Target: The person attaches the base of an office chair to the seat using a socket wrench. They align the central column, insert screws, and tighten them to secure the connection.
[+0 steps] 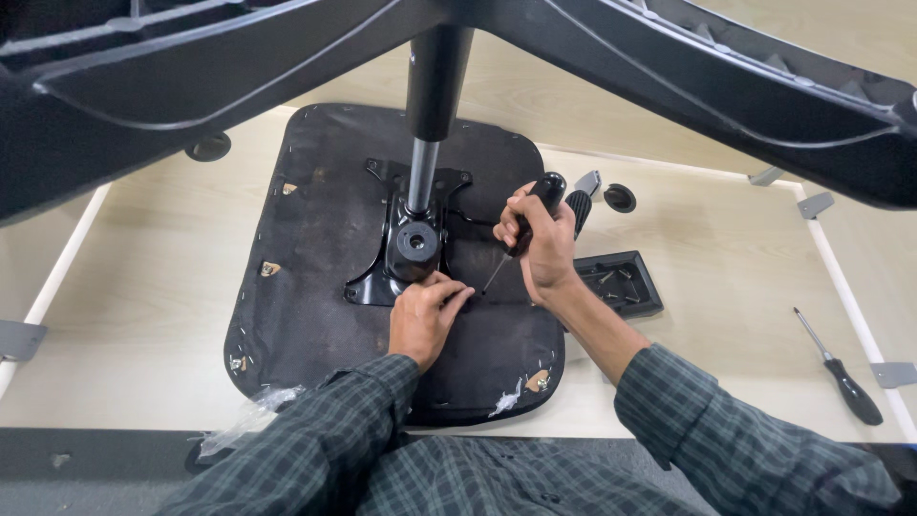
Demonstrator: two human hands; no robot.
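Note:
An upside-down chair seat (315,248), covered in black fabric, lies on a pale wooden table (153,287). A black metal mounting plate (382,277) with a gas-lift column (425,162) is fixed at its middle. My right hand (540,244) grips the black handle of a screwdriver (535,205), its tip pointing down at the plate's near right edge. My left hand (425,315) rests on the seat with fingertips pinched at the plate's edge, right by the screwdriver tip. Whether it pinches a screw is hidden.
The chair's black star base (726,86) spreads overhead across the top. A small black tray (621,282) with several screws sits right of the seat. A second screwdriver (841,373) lies far right. A round black cap (620,198) and torn plastic wrap (248,420) lie nearby.

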